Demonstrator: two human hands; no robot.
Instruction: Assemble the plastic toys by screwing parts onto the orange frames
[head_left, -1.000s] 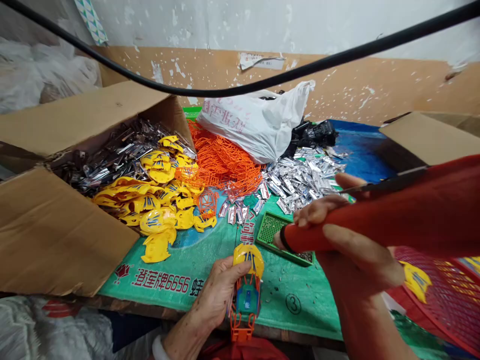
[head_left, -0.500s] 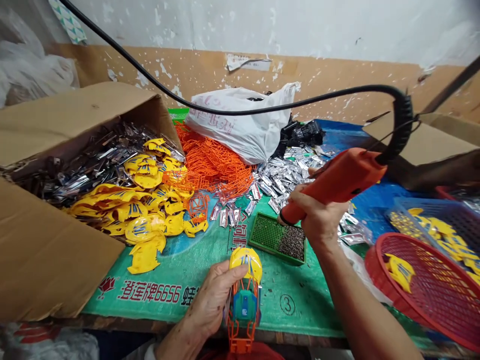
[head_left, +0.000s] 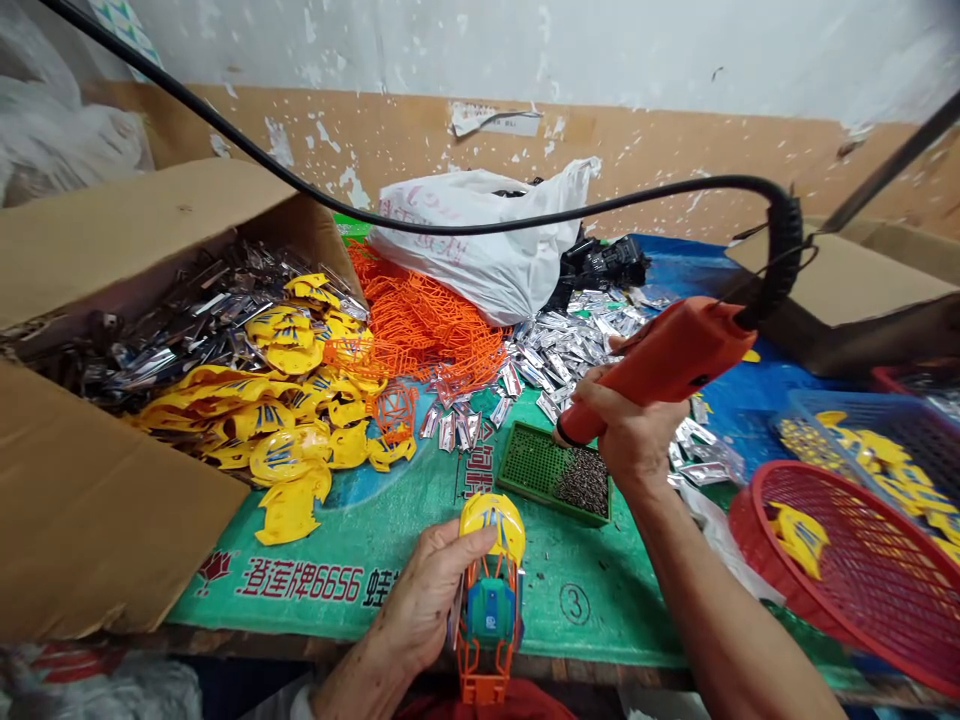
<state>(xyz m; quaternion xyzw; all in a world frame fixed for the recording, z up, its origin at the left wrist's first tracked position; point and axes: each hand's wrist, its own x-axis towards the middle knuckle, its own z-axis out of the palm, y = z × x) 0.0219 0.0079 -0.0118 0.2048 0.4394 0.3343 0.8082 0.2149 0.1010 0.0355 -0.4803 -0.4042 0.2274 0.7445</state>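
My left hand [head_left: 427, 600] is closed around a toy assembly [head_left: 489, 590] with a yellow shell on top, a blue body and an orange cage frame, held at the table's near edge. My right hand [head_left: 630, 435] grips an orange electric screwdriver [head_left: 664, 362] whose tip points down over a green tray of small dark screws [head_left: 556, 474]. A black cable [head_left: 465, 228] runs from the tool's rear across the view.
An open cardboard box [head_left: 97, 480] at left spills silver strips and yellow shells [head_left: 277, 400]. Orange cage frames [head_left: 439, 325], a white plastic bag [head_left: 487, 245] and silver parts [head_left: 570, 345] lie behind. A red basket [head_left: 855, 570] and a blue basket [head_left: 892, 440] sit right.
My right hand with the screwdriver has moved away from the camera, down toward the green screw tray. The view shifted right, showing the baskets. The left hand kept hold of the toy.
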